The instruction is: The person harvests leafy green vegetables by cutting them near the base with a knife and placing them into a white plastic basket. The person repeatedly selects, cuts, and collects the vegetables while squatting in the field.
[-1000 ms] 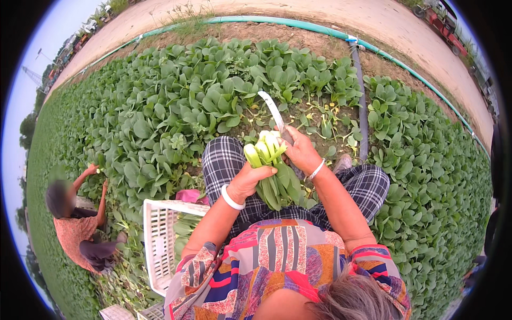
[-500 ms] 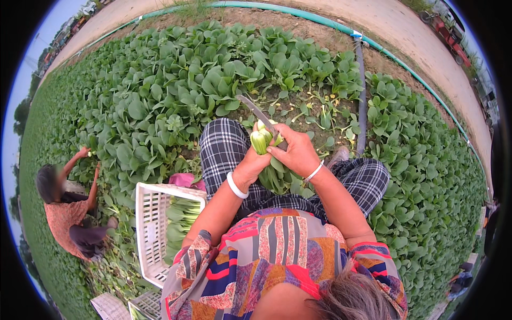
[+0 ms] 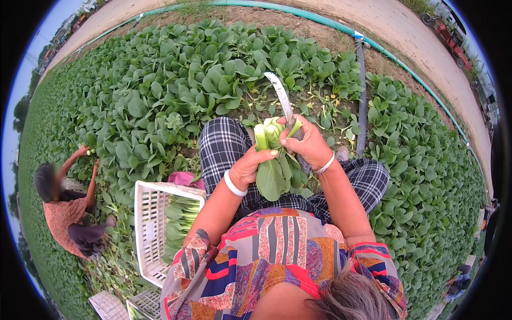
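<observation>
My left hand (image 3: 250, 166) is closed around a small bunch of bok choy (image 3: 270, 178) in front of my knees. The pale stem ends point up and away from me, while the green leaves hang toward my lap. In my right hand (image 3: 312, 146) is a long knife (image 3: 281, 95) with a slightly curved blade that points away from me. The thumb and fingers of that hand also pinch a light green stalk at the side of the bunch. Most of the knife's handle is hidden by the right hand.
By my left side stands a white plastic crate (image 3: 143, 229) with bok choy (image 3: 181, 216) in it. Growing bok choy surrounds me, with cut leaves on the soil ahead. A grey pipe (image 3: 361, 106) joins a green hose (image 3: 320, 20). Another person (image 3: 69, 213) crouches at left.
My right hand has moved slightly right and the knife has swung more upright, away from the stems. The bunch is turned so its leaves show more, with a stalk pulled outward.
</observation>
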`<state>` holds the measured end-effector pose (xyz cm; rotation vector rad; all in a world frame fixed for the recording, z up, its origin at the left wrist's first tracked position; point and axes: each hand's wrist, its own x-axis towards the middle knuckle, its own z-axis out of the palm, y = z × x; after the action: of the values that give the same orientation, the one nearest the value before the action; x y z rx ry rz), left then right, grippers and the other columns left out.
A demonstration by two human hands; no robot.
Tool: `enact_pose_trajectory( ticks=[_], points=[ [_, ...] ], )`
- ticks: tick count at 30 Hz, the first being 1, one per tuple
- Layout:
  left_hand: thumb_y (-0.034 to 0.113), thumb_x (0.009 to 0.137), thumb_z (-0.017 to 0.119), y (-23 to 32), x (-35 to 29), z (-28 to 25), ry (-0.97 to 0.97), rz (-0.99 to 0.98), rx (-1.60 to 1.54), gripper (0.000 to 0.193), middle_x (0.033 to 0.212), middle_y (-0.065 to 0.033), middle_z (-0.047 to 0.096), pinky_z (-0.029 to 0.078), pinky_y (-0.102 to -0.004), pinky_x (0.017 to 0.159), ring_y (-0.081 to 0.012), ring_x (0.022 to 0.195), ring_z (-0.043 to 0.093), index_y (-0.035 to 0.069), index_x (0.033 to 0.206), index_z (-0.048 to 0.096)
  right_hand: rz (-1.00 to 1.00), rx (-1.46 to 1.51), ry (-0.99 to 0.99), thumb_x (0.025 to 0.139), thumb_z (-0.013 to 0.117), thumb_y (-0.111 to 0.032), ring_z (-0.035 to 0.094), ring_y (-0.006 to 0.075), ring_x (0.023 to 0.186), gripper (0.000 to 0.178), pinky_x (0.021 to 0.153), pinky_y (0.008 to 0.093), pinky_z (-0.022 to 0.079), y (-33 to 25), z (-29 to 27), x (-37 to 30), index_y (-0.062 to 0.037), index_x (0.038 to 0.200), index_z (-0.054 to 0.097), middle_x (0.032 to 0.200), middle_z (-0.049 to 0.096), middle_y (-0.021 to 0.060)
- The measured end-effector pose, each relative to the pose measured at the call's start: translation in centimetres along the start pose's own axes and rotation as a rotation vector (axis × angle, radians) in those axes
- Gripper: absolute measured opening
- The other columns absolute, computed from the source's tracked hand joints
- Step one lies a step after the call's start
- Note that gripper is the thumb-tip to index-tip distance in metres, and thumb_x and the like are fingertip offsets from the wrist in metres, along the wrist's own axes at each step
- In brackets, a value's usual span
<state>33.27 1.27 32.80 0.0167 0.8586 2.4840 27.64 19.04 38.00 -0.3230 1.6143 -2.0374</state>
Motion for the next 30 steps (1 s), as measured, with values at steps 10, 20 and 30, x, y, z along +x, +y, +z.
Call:
enact_pose_trajectory(
  ticks=[10,20,30],
  points=[
    [0.012,0.084,0.06,0.0,-0.5,-0.5,0.071,-0.064,-0.193,0.052,0.117,-0.0166,0.062,0.055,-0.0405,0.088,-0.0278,0.102,0.065,0.0,0.133,0.045,-0.099,0.369,-0.092,0.074,0.075,-0.009,0.051,0.007,0.056,0.057,0.048,0.0207,0.042,-3.6,-1.3,-2.2,-0.0034,0.125,0.051,0.082,0.06,0.0046],
    [0.016,0.079,0.061,0.7,-0.9,1.5,0.027,0.094,-0.063,0.066,0.125,-0.0181,0.057,0.047,-0.0447,0.099,-0.0303,0.112,0.059,-0.003,0.139,0.039,-0.092,-0.735,0.259,0.077,0.076,-0.015,0.061,0.0145,0.073,0.052,0.061,0.0255,0.049,-2.8,-9.5,-4.3,-0.0032,0.124,0.055,0.092,0.066,0.0041],
    [0.015,0.085,0.067,-1.6,-2.3,0.5,0.024,0.124,0.161,0.059,0.123,-0.0105,0.057,0.046,-0.0358,0.097,-0.0195,0.113,0.057,0.001,0.136,0.043,-0.058,-0.361,-0.016,0.078,0.079,-0.014,0.052,0.0188,0.121,0.081,0.102,0.0326,0.042,1.4,0.6,-1.6,0.0046,0.144,0.035,0.134,0.053,0.0141]
  ],
)
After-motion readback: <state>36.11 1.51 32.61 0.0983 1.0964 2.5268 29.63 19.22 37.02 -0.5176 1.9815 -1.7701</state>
